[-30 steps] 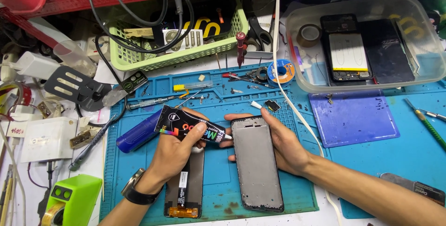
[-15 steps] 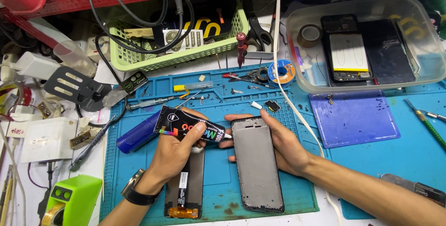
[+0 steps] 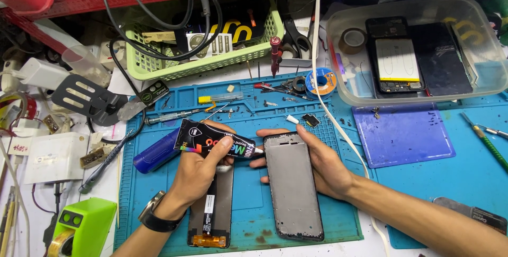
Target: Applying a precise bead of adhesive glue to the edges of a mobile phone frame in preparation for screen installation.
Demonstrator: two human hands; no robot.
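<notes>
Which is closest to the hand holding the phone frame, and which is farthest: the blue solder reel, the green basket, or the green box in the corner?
From the right hand:
1. Blue solder reel, straight up the mat, nearest.
2. Green basket, farther up and to the left.
3. Green box, far left bottom corner, farthest.

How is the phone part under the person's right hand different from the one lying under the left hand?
The phone frame is a grey shell with a dark rim; the screen panel is black with an orange flex strip at its near end. The right hand grips the frame by its far end, while the left hand, holding a black glue tube, hides the panel's far end. The frame looks wider. Both lie flat on the blue mat, lengthwise, side by side.
</notes>
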